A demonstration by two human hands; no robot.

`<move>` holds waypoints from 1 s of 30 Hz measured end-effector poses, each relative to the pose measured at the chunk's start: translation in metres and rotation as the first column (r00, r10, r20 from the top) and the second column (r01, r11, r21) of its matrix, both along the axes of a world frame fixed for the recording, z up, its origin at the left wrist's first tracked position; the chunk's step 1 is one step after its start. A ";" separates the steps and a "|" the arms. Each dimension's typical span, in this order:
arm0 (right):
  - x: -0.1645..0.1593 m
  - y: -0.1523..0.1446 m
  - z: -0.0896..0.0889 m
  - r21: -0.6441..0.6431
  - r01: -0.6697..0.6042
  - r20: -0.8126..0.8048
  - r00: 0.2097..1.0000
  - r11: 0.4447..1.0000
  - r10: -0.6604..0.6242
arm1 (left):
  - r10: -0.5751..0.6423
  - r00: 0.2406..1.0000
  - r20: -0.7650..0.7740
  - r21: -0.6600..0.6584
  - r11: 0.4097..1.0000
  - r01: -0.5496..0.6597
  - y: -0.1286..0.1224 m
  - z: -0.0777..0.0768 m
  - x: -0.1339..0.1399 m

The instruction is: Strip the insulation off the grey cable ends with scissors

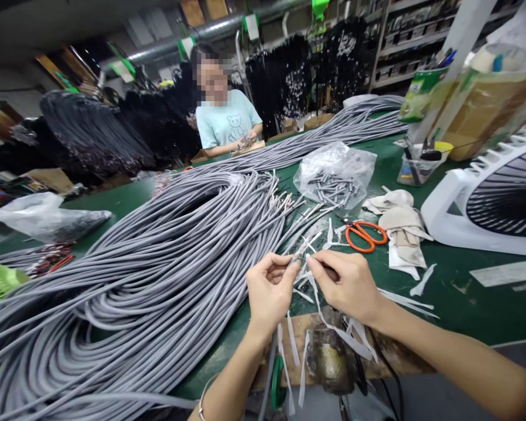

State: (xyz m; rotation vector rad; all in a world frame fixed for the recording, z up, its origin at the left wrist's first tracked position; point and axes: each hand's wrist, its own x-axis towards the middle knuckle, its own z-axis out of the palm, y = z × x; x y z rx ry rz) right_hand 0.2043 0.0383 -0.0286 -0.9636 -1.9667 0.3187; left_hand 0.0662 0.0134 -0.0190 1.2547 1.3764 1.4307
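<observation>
My left hand is closed in a pinch on the end of a grey cable, whose stripped, pale inner wires stick up past the fingertips. Close beside it, my right hand pinches a thin white strip at the bared end; the fingers partly hide the grip. A long piece of white strip hangs below this hand. More white scraps dangle over the wooden board under my hands, where a worn metal device stands. To the left spreads a big coiled bundle of grey cables.
Orange-handled scissors lie beyond my right hand, beside a folded cloth. Behind them is a clear bag of short grey pieces. A white fan stands at the right. Across the green table sits another person, hands on small work.
</observation>
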 end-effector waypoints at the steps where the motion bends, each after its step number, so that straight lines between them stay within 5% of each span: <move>1: -0.001 -0.001 0.001 -0.012 -0.006 -0.011 1.000 1.000 0.006 | -0.007 1.000 -0.003 -0.006 1.000 0.007 -0.001 0.000 0.000; 18: 0.000 -0.001 0.006 -0.066 0.000 -0.006 1.000 0.998 -0.001 | 0.067 0.961 -0.270 0.122 0.992 -0.035 -0.007 -0.004 0.004; 24: -0.006 -0.011 -0.002 0.217 -0.047 0.050 0.998 0.975 0.037 | 0.014 0.976 -0.216 0.058 0.998 -0.002 -0.004 -0.008 0.004; 29: -0.010 -0.025 0.003 0.516 -0.326 0.043 0.933 0.792 0.356 | 0.061 0.977 -0.205 -0.055 0.996 -0.074 0.016 -0.014 -0.006; 30: -0.009 -0.023 0.005 0.434 -0.266 0.032 0.959 0.861 0.280 | 0.058 0.990 -0.130 -0.083 0.994 -0.069 0.018 -0.013 -0.008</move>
